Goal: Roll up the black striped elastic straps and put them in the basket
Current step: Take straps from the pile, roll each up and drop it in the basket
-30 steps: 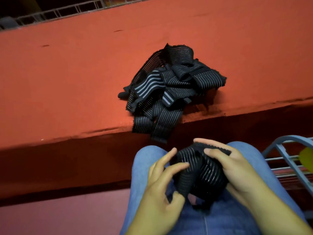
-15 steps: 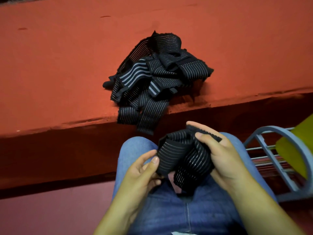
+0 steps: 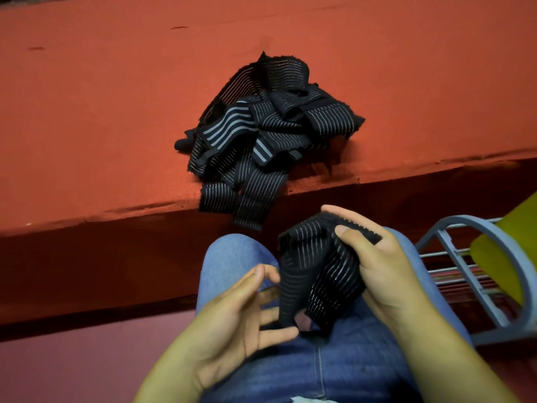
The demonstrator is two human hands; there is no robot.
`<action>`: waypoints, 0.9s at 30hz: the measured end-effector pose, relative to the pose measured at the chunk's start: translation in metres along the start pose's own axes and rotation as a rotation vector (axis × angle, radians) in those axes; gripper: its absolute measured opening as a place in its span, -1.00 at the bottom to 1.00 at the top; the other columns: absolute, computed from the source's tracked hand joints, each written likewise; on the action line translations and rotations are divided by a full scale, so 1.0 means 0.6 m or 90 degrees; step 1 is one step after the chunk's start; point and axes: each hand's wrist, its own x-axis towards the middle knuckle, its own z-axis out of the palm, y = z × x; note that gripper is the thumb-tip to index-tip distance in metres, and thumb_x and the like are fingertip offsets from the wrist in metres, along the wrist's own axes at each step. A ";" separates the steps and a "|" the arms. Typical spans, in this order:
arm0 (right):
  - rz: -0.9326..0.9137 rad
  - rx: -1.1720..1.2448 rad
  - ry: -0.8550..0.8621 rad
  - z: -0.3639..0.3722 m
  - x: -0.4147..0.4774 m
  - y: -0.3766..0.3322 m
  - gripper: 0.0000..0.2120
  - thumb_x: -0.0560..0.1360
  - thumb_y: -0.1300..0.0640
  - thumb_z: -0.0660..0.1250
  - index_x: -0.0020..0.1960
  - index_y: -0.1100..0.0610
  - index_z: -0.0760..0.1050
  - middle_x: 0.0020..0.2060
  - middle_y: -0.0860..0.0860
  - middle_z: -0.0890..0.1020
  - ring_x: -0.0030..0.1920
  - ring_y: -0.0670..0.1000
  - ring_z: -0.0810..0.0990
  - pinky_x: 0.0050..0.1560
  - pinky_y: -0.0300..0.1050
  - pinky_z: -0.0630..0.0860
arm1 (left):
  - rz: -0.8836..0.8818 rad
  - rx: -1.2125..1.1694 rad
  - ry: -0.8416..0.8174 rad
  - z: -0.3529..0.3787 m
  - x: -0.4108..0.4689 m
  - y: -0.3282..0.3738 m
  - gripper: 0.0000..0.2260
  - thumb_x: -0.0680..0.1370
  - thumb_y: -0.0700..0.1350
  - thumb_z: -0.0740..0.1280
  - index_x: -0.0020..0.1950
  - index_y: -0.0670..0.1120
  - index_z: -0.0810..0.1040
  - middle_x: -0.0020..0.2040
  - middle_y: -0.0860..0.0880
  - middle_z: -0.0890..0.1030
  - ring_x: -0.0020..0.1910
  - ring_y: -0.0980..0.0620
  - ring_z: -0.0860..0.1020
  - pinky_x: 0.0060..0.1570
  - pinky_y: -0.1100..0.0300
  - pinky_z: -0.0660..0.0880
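Over my lap, my right hand (image 3: 380,269) grips a black striped elastic strap (image 3: 313,274), thumb pressed on its upper end; the strap hangs in loose folds below. My left hand (image 3: 241,321) is beside it on the left, fingers spread and relaxed, fingertips near the strap's lower edge, holding nothing. A pile of several more black striped straps (image 3: 267,135) lies on the red ledge (image 3: 101,126), with two ends drooping over its front edge. The blue wire basket (image 3: 476,271) stands at my right knee.
A yellow-green object (image 3: 511,245) sits in the basket at the far right. Below the ledge is a dark recess, then pinkish floor (image 3: 72,367) at the lower left. My blue-jeaned legs (image 3: 334,370) fill the lower middle.
My left hand has let go of the strap and drawn back, fingers spreading. My right hand keeps its grip, and the strap has loosened and hangs lower.
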 end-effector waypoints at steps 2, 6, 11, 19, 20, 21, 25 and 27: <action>-0.003 0.010 0.001 0.000 0.000 -0.002 -0.67 0.64 0.37 0.26 0.17 0.08 0.72 -0.03 0.16 0.78 -0.03 0.03 0.74 -0.02 -0.23 0.65 | 0.003 0.026 0.031 0.001 0.004 -0.009 -0.78 0.61 0.11 0.25 0.09 0.03 0.57 0.21 -0.16 0.66 0.23 -0.17 0.64 0.11 0.01 0.60; -0.007 0.008 0.000 0.002 0.000 -0.005 -0.68 0.64 0.37 0.27 0.17 0.08 0.72 -0.02 0.15 0.78 -0.03 0.03 0.75 -0.03 -0.23 0.65 | 0.016 -0.001 0.047 0.010 0.006 -0.014 -0.73 0.60 -0.02 0.29 0.30 0.00 0.52 0.18 -0.13 0.70 0.01 -0.08 0.71 -0.15 0.20 0.61; -0.002 -0.048 -0.001 -0.008 0.003 0.001 -0.65 0.65 0.33 0.29 0.12 -0.02 0.76 -0.02 0.12 0.79 0.01 0.04 0.76 0.01 -0.19 0.65 | 0.175 -0.004 0.129 -0.001 0.008 -0.012 -0.63 0.55 -0.26 0.33 0.36 -0.07 0.52 -0.17 0.02 0.70 -0.34 0.20 0.60 -0.30 0.35 0.56; 0.089 -0.122 -0.011 -0.039 0.021 0.023 -0.73 0.69 0.26 0.27 0.23 0.03 0.68 0.07 0.08 0.78 0.17 0.09 0.74 0.27 0.05 0.58 | 0.357 0.022 0.142 -0.011 -0.008 0.033 -0.38 0.30 0.01 0.69 0.32 -0.06 0.63 0.12 -0.10 0.65 -0.11 0.06 0.50 -0.09 0.30 0.54; 0.091 -0.114 0.005 -0.043 0.023 0.022 -0.75 0.69 0.25 0.28 0.24 0.05 0.67 0.05 0.10 0.78 0.15 0.10 0.75 0.26 0.06 0.59 | 0.369 0.028 0.129 -0.011 -0.010 0.037 -0.35 0.30 0.03 0.69 0.34 -0.07 0.61 0.17 -0.11 0.65 -0.05 0.04 0.50 -0.05 0.28 0.55; 0.087 -0.117 0.020 -0.047 0.025 0.022 -0.78 0.68 0.23 0.29 0.23 0.07 0.66 0.03 0.12 0.78 0.13 0.12 0.75 0.25 0.08 0.61 | 0.378 0.029 0.118 -0.010 -0.012 0.039 -0.35 0.32 0.03 0.68 0.35 -0.10 0.61 0.21 -0.13 0.66 0.03 0.01 0.56 0.01 0.26 0.59; 0.014 -0.212 0.043 -0.054 0.028 0.018 -0.94 0.60 0.15 0.44 0.05 0.09 0.67 -0.11 0.03 0.75 -0.02 0.07 0.71 0.09 0.00 0.59 | 0.372 0.063 0.124 0.009 -0.018 0.034 -0.53 0.42 0.02 0.60 0.26 -0.14 0.66 0.17 -0.21 0.69 0.08 -0.03 0.68 0.05 0.19 0.61; -0.016 -0.205 0.002 -0.047 0.024 0.014 -0.87 0.52 0.10 0.48 0.02 0.14 0.67 -0.15 0.02 0.74 -0.09 -0.03 0.68 0.00 -0.12 0.57 | 0.352 0.083 0.154 0.020 -0.019 0.028 -0.70 0.50 -0.02 0.50 0.19 -0.10 0.70 0.12 -0.21 0.71 0.03 -0.05 0.70 0.01 0.15 0.64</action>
